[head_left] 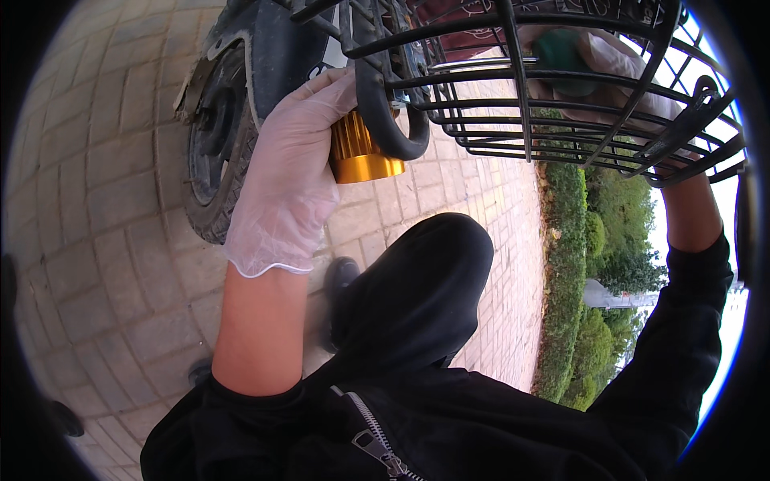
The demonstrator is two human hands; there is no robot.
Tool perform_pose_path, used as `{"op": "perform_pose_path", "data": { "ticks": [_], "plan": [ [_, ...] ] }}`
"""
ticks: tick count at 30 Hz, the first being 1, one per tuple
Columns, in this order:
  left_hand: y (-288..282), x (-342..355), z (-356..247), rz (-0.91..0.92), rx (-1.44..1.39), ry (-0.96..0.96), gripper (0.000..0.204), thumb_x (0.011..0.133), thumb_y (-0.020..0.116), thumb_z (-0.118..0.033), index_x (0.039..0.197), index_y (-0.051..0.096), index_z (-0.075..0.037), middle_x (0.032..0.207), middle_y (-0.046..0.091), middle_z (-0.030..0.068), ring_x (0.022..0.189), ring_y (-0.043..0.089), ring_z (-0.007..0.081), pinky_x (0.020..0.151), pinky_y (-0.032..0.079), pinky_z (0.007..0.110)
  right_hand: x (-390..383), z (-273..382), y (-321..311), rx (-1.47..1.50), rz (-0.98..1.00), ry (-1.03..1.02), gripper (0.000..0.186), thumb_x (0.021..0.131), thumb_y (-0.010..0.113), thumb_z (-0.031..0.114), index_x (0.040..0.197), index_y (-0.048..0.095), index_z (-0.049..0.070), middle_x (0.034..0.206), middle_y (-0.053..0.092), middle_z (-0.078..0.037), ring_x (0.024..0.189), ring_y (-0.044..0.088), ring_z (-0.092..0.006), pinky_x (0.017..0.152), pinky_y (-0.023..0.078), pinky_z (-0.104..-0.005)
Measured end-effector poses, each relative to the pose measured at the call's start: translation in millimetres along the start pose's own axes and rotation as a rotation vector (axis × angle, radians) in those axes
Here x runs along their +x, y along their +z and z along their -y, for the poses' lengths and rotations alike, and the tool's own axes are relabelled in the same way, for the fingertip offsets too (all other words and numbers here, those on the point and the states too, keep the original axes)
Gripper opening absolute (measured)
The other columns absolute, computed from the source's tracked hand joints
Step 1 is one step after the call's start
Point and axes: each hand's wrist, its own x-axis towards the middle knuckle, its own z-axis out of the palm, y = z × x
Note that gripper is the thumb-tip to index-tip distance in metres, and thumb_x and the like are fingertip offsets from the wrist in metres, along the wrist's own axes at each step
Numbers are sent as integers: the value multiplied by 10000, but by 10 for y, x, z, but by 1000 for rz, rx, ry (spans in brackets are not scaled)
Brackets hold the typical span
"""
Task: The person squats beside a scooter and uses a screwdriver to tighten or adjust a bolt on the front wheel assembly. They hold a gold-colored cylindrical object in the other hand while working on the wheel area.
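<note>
My left hand (289, 152), in a thin translucent glove, is closed against a gold ribbed metal cylinder (366, 160) that looks like a lamp. Its fingertips partly vanish behind a bent black tube (377, 120) beside the cylinder. On the far side of a black wire basket (525, 88), my right hand (634, 76), also gloved, grips the green handle (561, 60) of a screwdriver. The metal shaft (489, 66) points left through the basket toward the tube. Where its tip meets the work is hidden.
A scooter wheel (216, 132) with dark bodywork stands at the left. Dark red printed material (457, 28) shows behind the basket. My bent knee (449, 256) is below the cylinder. Brick paving (120, 240) spreads around, with a hedge (561, 264) at the right.
</note>
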Motion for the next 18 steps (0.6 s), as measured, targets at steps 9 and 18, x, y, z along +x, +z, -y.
{"op": "perform_pose_path", "data": {
  "ticks": [9,18],
  "plan": [
    [-113,-2,33,48,28,9,293,967,654,-201,1165,655,15,1106,697,121,1016,696,254,931,584,397,-23,35,66,-155,-48,-7,607,765,875,260,1239,605,-9,1146,665,-130,1106,640,-228,988,528,-369],
    [-50,-43,49,46,49,-13,295,952,675,-252,1086,693,10,1057,707,118,997,691,250,945,570,430,-35,158,143,-315,-99,-19,609,764,875,259,1240,604,-7,1149,664,-131,1115,636,-233,997,522,-375]
  ]
}}
